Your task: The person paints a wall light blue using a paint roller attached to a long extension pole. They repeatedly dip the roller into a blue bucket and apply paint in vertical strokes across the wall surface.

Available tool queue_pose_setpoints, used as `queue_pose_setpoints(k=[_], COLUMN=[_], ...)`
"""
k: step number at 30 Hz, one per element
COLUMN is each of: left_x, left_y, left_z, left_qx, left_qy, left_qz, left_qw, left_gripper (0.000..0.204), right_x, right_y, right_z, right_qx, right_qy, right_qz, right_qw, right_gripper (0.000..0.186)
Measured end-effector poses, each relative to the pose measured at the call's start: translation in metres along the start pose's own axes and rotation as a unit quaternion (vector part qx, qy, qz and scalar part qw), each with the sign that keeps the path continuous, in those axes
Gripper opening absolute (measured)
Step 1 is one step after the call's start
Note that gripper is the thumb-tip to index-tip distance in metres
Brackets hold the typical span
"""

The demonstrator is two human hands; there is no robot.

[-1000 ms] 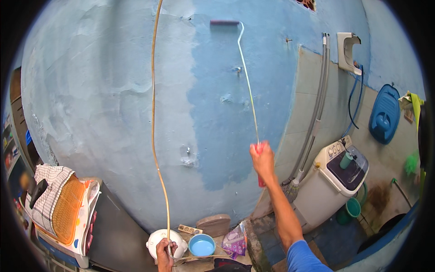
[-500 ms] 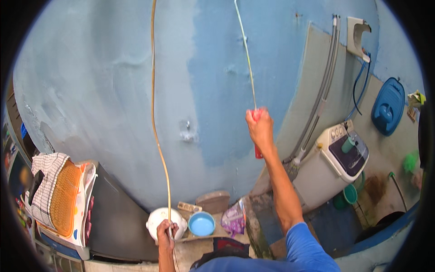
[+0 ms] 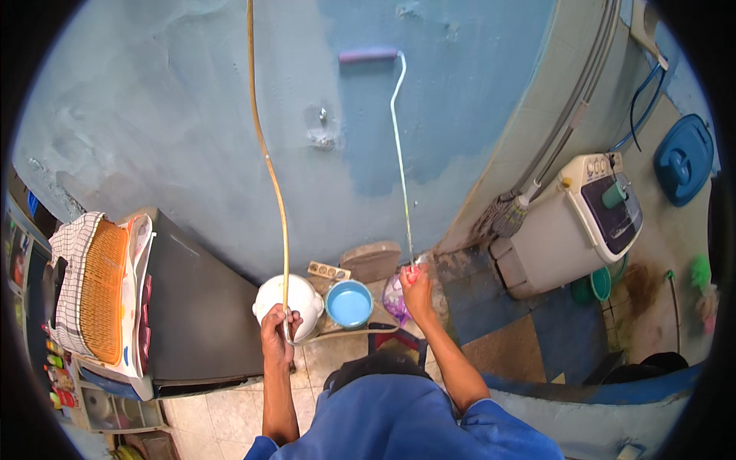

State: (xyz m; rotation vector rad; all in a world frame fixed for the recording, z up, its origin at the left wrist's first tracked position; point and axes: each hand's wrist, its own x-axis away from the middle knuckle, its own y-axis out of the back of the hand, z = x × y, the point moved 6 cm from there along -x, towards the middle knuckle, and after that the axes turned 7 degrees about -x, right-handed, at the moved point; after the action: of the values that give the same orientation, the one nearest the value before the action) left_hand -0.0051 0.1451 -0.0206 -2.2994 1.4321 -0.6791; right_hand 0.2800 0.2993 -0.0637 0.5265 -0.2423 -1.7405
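Note:
My right hand (image 3: 415, 290) is closed around the red handle of a long-framed paint roller (image 3: 401, 146). The roller's purplish sleeve (image 3: 368, 56) lies against the blue wall (image 3: 445, 100), at the left part of a darker, wet-looking blue patch. My left hand (image 3: 277, 330) grips the lower end of a long, thin tan hose or cord (image 3: 280, 207), which runs up past the top of the picture. Below the wall, between my hands, is a round light-blue basin (image 3: 349, 303). A white rounded pot-like appliance (image 3: 287, 295) stands just beyond my left hand.
A power strip (image 3: 330, 271) and a purple bag (image 3: 395, 299) lie near the basin. A dark grey cabinet (image 3: 195, 307) carrying an orange basket (image 3: 105, 291) stands at left. At right are a washing machine (image 3: 540, 230), a mop head (image 3: 506, 216) and a blue tub (image 3: 682, 161).
My right hand has pulled the roller down, bringing its sleeve into view. The view has shifted, showing more floor and my torso. My left hand still holds the tan hose or cord.

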Motion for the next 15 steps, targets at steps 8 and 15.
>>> queue_pose_setpoints(k=[8,15], left_x=[0.006,0.008], left_y=[0.0,-0.002], left_z=[-0.003,-0.005], left_qx=[-0.009,-0.023], left_qy=[0.009,0.015], left_qz=[0.017,0.027], left_qw=[1.0,0.999], left_gripper=[0.016,0.015], right_x=[0.094,0.145], right_y=[-0.015,-0.003], right_z=[-0.155,-0.225], right_qx=[0.068,0.134], right_qy=[-0.086,-0.209], right_qz=[0.068,0.116], right_qw=[0.992,0.962], right_gripper=[0.036,0.041])
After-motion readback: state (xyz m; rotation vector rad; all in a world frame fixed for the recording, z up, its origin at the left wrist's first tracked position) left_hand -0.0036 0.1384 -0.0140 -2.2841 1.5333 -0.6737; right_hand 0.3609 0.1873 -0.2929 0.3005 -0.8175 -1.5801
